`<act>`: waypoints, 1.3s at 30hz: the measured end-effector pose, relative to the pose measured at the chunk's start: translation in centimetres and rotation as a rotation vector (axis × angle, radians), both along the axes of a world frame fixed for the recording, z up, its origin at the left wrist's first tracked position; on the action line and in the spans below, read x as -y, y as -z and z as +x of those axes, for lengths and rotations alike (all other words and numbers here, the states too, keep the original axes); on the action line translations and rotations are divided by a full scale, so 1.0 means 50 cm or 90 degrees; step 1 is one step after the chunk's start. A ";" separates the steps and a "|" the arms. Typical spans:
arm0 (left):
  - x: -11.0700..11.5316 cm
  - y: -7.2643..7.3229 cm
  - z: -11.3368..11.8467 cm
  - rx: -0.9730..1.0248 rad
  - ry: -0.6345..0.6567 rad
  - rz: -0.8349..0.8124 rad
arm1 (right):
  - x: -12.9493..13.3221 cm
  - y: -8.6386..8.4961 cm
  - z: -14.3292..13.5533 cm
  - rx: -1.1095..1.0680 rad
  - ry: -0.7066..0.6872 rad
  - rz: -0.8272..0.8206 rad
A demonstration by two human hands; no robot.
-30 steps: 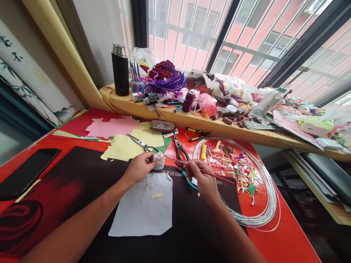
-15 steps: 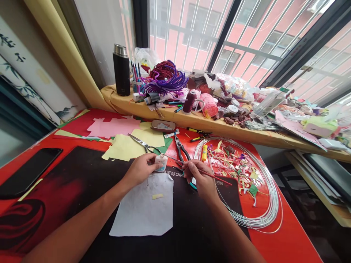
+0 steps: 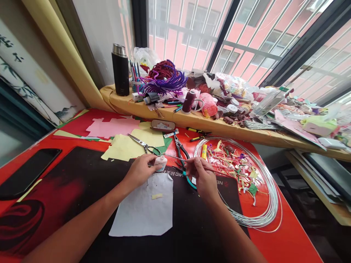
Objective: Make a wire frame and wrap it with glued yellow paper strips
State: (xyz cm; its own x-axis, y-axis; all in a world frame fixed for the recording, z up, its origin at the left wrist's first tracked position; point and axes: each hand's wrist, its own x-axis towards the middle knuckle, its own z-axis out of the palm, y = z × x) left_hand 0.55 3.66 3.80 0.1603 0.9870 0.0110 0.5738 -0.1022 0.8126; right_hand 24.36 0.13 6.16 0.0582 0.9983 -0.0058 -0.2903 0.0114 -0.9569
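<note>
My left hand [image 3: 143, 168] is closed round a small white bottle [image 3: 160, 163] just above the top edge of a white paper sheet [image 3: 145, 215]. A small yellow paper piece [image 3: 157, 196] lies on that sheet. My right hand [image 3: 201, 175] pinches a thin stick [image 3: 178, 158]; its grey end points left toward the bottle's mouth, and its reddish end passes behind the fingers to the right. Whether the tip touches the bottle is too small to tell. Pliers [image 3: 181, 149] lie between the hands, their teal handle partly hidden by my right hand. Scissors [image 3: 141, 142] rest behind the bottle.
A wire coil [image 3: 270, 204] surrounds paper scraps [image 3: 253, 190] at the right. Yellow paper [image 3: 117, 146] and pink paper [image 3: 112, 126] lie behind on the left, a black phone [image 3: 27, 173] at far left. A black flask [image 3: 120, 71] stands on the crowded sill.
My right hand has shifted slightly right, drawing the stick's tip a little away from above the bottle. My left hand still holds the bottle in nearly the same place.
</note>
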 end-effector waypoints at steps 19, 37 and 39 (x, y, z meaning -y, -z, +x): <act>-0.003 0.009 -0.003 -0.066 0.012 0.103 | -0.004 0.010 0.008 -0.070 0.033 -0.058; -0.007 0.015 0.011 -0.121 0.049 0.178 | -0.015 0.020 0.013 -0.108 0.080 -0.110; -0.009 0.011 0.015 -0.121 0.061 0.189 | -0.016 0.025 0.014 -0.106 0.085 -0.124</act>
